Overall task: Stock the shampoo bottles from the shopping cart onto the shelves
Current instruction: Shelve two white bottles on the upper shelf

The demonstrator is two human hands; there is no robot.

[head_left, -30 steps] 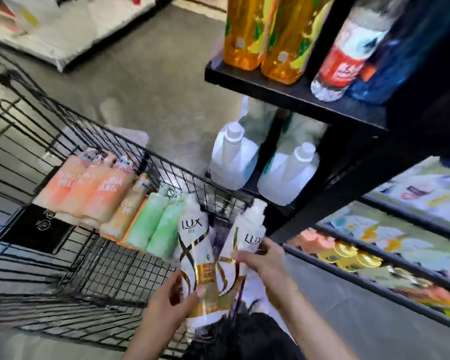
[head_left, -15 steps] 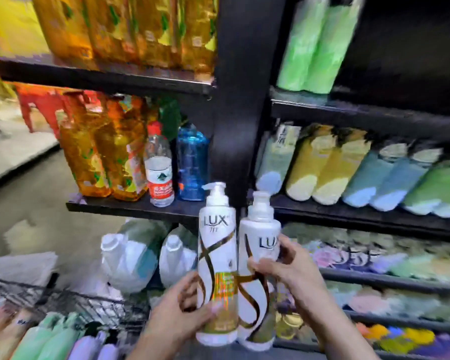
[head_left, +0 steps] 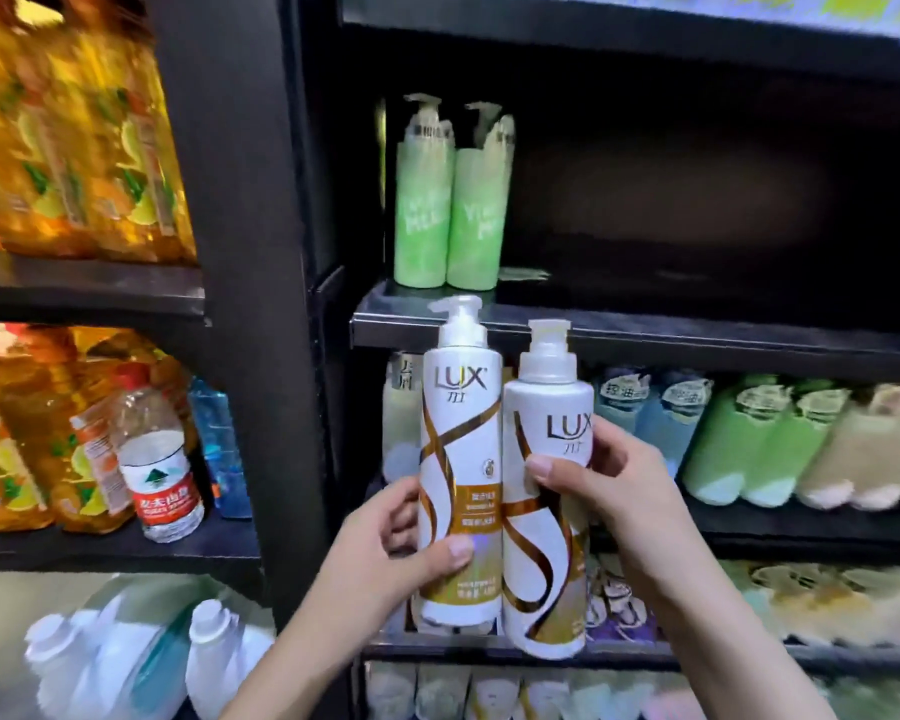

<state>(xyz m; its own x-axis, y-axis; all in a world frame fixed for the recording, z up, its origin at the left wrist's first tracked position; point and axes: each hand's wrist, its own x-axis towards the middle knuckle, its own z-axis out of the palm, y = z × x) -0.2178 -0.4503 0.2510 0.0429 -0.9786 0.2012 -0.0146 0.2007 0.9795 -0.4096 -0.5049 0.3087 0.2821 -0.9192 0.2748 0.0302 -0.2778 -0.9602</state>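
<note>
You've swung up from the cart: left hand (head_left: 385,553) and right hand (head_left: 609,491) each clasp a Lux bottle (head_left: 461,459), fingers (head_left: 546,467) wrapped, centre frame below the shelf (head_left: 697,330) — placing comes next.

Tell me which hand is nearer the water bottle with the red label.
Left. The left hand grips a white LUX bottle just right of the black upright post, with the water bottle beyond that post. The right hand holds the second LUX bottle, farther right.

Bright centre, dark and smeared edges

Even light falls on the two white bottles (head_left: 505,485), fairly sharp; the orange bottles (head_left: 68,132) at left smear with motion blur, the upper shelf recess (head_left: 697,200) sinks into shadow, and lower rows seem soft, perhaps from wide-angle distortion.
</note>
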